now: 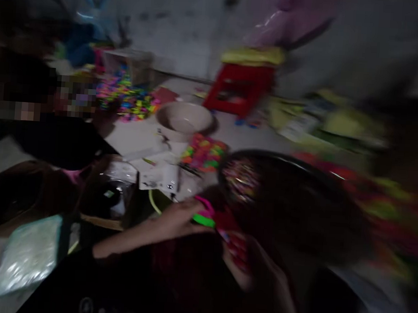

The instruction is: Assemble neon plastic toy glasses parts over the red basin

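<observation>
In the head view, my left hand (187, 214) pinches a bright green and pink plastic piece (204, 218) near the middle. My right hand (246, 269), smeared by motion, is closed round a glossy red thing (237, 249) whose kind I cannot make out. The two hands are close together, their held things almost meeting. Just beyond them is a wide dark basin (284, 157), with a heap of small shiny multicoloured pieces (241, 178) at its left side. A clear bag of orange, green and pink pieces (204, 152) lies past my left hand.
A pale bowl (185, 119), a red stool (240, 85) and a pile of colourful small pieces (127, 96) stand farther back. At left are a person in dark clothing (60, 139), an open box (109, 197) and a clear plastic pack (30, 253). Blurred bright pieces (387, 212) lie right.
</observation>
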